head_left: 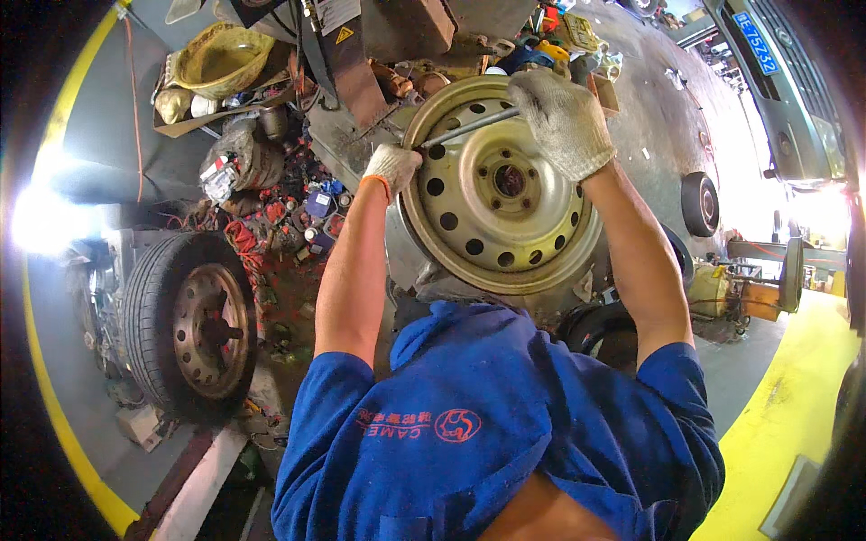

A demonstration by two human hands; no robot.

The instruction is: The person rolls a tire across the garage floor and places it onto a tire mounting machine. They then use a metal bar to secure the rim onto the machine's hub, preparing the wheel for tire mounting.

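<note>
A bare steel wheel rim (478, 194), dull silver with round holes and a hub opening, lies face up in front of me. My right hand (564, 122), in a whitish knit glove, is closed around a metal pry bar (474, 128). The bar slants down leftward across the upper part of the rim, its far end at the rim's left edge. My left hand (394, 169), gloved too with an orange cuff, is closed at that edge beside the bar's end. Its fingertips are partly hidden, but it seems to grip the rim.
On the left stands a tyre on a rusty wheel (189, 329). Small scraps and bottles (316, 207) litter the floor, with a yellowed basin (224, 63) above them. Machine parts (356, 72) rise beyond the rim. A parked vehicle (794, 90) and another tyre (700, 205) are at right.
</note>
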